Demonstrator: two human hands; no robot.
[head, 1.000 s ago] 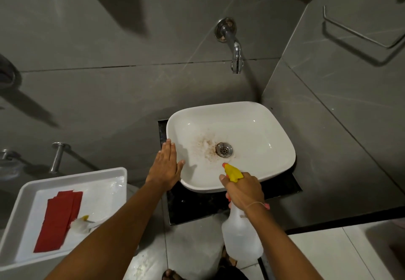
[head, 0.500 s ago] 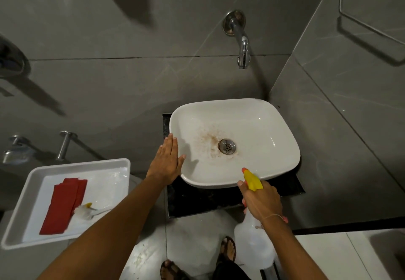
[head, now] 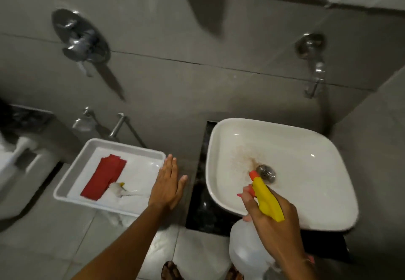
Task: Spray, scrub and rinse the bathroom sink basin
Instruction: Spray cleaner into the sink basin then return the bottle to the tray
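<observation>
A white sink basin [head: 302, 148] stands at the right, with a brown stain around its metal drain [head: 266, 171]. My right hand [head: 272, 216] grips a spray bottle [head: 266, 201] with a yellow head and orange nozzle, pointed into the basin over its near rim. The bottle's clear body hangs below my hand. My left hand [head: 167, 183] is flat with fingers together, off the basin, hovering between it and a white tray [head: 87, 152]. In the tray lie a red cloth [head: 103, 178] and a small white brush [head: 119, 189].
A wall tap [head: 313, 65] juts out above the basin. A round mixer handle [head: 80, 39] is on the grey wall at left. A black counter slab [head: 199, 209] lies under the basin. A toilet is at the far left. My feet show at the bottom.
My left hand has left the basin's left rim and moved left toward the tray. The view has swung left. My right hand has brought the spray nozzle further over the basin.
</observation>
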